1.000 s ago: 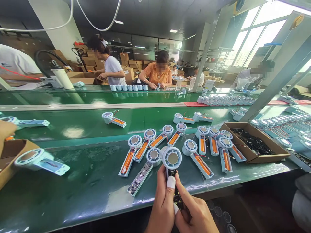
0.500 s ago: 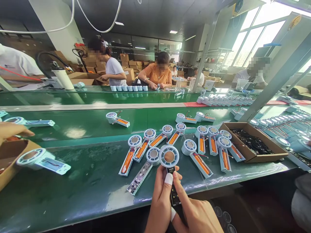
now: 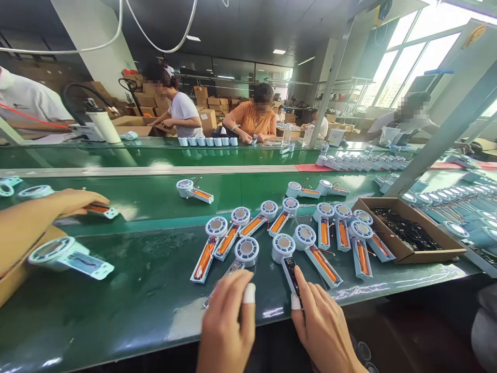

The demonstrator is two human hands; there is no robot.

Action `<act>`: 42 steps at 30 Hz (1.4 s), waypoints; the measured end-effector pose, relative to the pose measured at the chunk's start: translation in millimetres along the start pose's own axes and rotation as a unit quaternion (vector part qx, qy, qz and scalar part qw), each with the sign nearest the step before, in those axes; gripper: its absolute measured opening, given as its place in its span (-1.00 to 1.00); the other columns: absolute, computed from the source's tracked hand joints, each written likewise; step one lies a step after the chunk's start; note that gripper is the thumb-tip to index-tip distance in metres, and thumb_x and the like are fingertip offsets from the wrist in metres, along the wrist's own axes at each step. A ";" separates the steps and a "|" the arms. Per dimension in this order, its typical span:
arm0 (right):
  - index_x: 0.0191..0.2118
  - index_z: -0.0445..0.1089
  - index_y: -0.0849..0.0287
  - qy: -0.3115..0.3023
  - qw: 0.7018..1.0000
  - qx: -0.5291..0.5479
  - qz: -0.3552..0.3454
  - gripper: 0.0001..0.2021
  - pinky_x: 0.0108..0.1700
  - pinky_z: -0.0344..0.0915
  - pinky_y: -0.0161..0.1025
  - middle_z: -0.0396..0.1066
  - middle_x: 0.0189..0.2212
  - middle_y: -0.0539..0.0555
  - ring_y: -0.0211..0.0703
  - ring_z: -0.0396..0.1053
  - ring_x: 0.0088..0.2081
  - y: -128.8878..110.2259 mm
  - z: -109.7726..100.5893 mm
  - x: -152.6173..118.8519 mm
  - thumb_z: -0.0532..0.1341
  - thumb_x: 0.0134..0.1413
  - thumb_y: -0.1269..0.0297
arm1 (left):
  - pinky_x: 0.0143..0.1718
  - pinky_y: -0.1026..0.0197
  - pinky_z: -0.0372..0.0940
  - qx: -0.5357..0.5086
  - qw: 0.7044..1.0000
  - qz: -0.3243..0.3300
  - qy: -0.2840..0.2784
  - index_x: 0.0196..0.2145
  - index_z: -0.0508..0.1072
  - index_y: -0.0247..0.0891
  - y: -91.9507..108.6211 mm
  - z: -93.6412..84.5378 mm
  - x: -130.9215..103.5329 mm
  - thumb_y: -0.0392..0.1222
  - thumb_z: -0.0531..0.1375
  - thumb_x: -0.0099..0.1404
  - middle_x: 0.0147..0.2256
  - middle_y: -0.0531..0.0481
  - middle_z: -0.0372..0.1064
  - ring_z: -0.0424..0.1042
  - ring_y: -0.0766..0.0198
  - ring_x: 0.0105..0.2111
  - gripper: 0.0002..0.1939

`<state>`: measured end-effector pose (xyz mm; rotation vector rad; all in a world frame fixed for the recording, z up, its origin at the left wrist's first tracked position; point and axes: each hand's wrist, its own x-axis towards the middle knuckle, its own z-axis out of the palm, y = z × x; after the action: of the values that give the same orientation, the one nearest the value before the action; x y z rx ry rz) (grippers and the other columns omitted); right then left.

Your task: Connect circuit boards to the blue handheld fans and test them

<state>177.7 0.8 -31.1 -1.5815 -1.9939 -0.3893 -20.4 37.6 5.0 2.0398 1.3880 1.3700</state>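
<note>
My right hand (image 3: 320, 321) holds a pale blue unit (image 3: 283, 246) by its handle, which has a black circuit board (image 3: 290, 272) in it. The round head rests on the green bench. The index finger lies along the board, with the white-capped thumb at the handle's lower end. My left hand (image 3: 229, 316) is over the handle of a second unit (image 3: 246, 250), fingers loosely bent and the white-capped thumb apart. It hides most of that handle, so contact is unclear. Around both hands lie several similar units (image 3: 305, 235) with orange cells in their handles.
A cardboard box (image 3: 423, 254) of black parts stands at the right. At the left, another person's hand (image 3: 79, 201) reaches over a unit on the green belt (image 3: 248, 189), near another carton (image 3: 11, 287). People sit across the line. A slanted metal post (image 3: 427, 140) rises at the right.
The unit both hands held up has come down onto the bench, with my right hand still on it. My left hand has moved left off it. The other person's hand reached right over the belt.
</note>
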 end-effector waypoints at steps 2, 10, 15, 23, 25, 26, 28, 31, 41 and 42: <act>0.43 -0.07 0.28 0.005 1.000 -0.003 -0.018 -0.37 -0.13 0.53 0.02 0.53 -0.11 0.27 0.13 0.53 -0.12 3.1 6.0 1.0 -0.01 0.27 0.40 | 0.06 0.01 0.28 0.123 0.987 0.064 0.083 0.03 0.50 -0.18 -20.0 -8.5 -5.2 -0.25 0.13 0.38 -0.04 -0.20 0.51 0.48 -0.05 -0.03 -0.70; 0.27 0.17 0.26 0.040 0.998 0.058 0.002 -0.54 0.04 0.45 0.08 0.45 0.07 0.26 0.12 0.40 0.12 2.7 21.4 -7.3 0.02 0.28 0.41 | -0.01 0.13 0.32 0.166 0.978 0.115 0.050 0.21 0.36 -0.09 -52.9 2.5 -29.5 -0.29 0.17 0.42 -0.06 -0.11 0.56 0.56 0.09 -0.15 -0.57; 0.18 0.27 0.20 0.043 0.998 0.049 -0.002 -0.59 0.02 0.46 0.07 0.50 0.01 0.19 0.10 0.42 0.11 2.0 21.1 -6.3 0.02 0.24 0.46 | -0.05 0.09 0.35 0.149 0.982 0.098 0.058 0.11 0.47 -0.05 -53.9 3.1 -28.8 -0.27 0.22 0.38 -0.07 -0.09 0.60 0.59 0.06 -0.17 -0.63; 0.16 0.27 0.18 0.045 0.997 0.055 0.022 -0.60 0.02 0.46 0.07 0.50 0.02 0.19 0.11 0.42 0.11 1.6 23.4 -8.1 0.05 0.22 0.44 | -0.09 0.09 0.35 0.173 0.977 0.110 0.060 0.17 0.42 -0.08 -51.4 2.6 -30.3 -0.30 0.20 0.39 -0.06 -0.12 0.59 0.57 0.08 -0.21 -0.59; 0.17 0.26 0.18 0.040 0.997 0.055 0.020 -0.59 0.01 0.46 0.07 0.50 0.02 0.19 0.11 0.42 0.11 1.6 24.3 -8.5 0.05 0.22 0.44 | -0.09 0.09 0.35 0.179 0.975 0.122 0.058 0.19 0.40 -0.11 -52.4 2.3 -30.3 -0.30 0.18 0.41 -0.04 -0.13 0.58 0.56 0.08 -0.19 -0.59; 0.17 0.26 0.17 0.039 0.997 0.055 0.020 -0.59 0.00 0.46 0.08 0.50 0.02 0.19 0.12 0.42 0.11 1.7 25.0 -8.7 0.05 0.22 0.44 | -0.09 0.09 0.35 0.182 0.972 0.134 0.062 0.18 0.41 -0.14 -53.6 2.5 -30.3 -0.30 0.16 0.42 -0.04 -0.14 0.58 0.55 0.09 -0.19 -0.61; 0.16 0.27 0.15 0.045 0.997 0.057 0.024 -0.61 -0.01 0.46 0.09 0.50 0.01 0.18 0.13 0.42 0.10 2.1 26.8 -9.4 0.06 0.23 0.42 | -0.10 0.10 0.36 0.191 0.966 0.157 0.075 0.14 0.44 -0.21 -56.5 3.3 -30.5 -0.30 0.13 0.45 -0.06 -0.16 0.57 0.54 0.10 -0.20 -0.66; 0.17 0.27 0.13 0.051 0.996 0.061 0.032 -0.62 -0.01 0.46 0.10 0.50 0.01 0.18 0.14 0.42 0.09 3.0 29.3 -10.8 0.06 0.25 0.39 | -0.12 0.11 0.35 0.214 0.958 0.174 0.079 0.11 0.44 -0.31 -60.0 4.5 -31.3 -0.30 0.10 0.47 -0.08 -0.19 0.55 0.51 0.12 -0.20 -0.70; 0.33 0.13 0.08 0.038 0.996 0.063 0.043 -0.48 -0.02 0.45 0.07 0.47 0.08 0.14 0.13 0.41 0.08 3.5 32.2 -10.1 0.09 0.28 0.32 | -0.10 0.12 0.34 0.226 0.956 0.174 0.071 0.18 0.35 -0.36 -58.9 4.8 -30.3 -0.28 0.07 0.51 -0.07 -0.19 0.53 0.50 0.13 -0.15 -0.66; 0.33 0.14 0.09 0.038 0.996 0.061 0.045 -0.48 -0.02 0.45 0.07 0.47 0.08 0.14 0.13 0.41 0.08 3.3 32.7 -9.9 0.09 0.28 0.32 | -0.10 0.12 0.34 0.226 0.956 0.173 0.072 0.18 0.35 -0.35 -58.9 5.0 -30.2 -0.28 0.07 0.51 -0.07 -0.19 0.53 0.49 0.13 -0.15 -0.66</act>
<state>174.4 11.7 -63.5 -1.5491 -1.8463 -0.2827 -50.1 41.4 -54.2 2.6295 1.5761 1.4630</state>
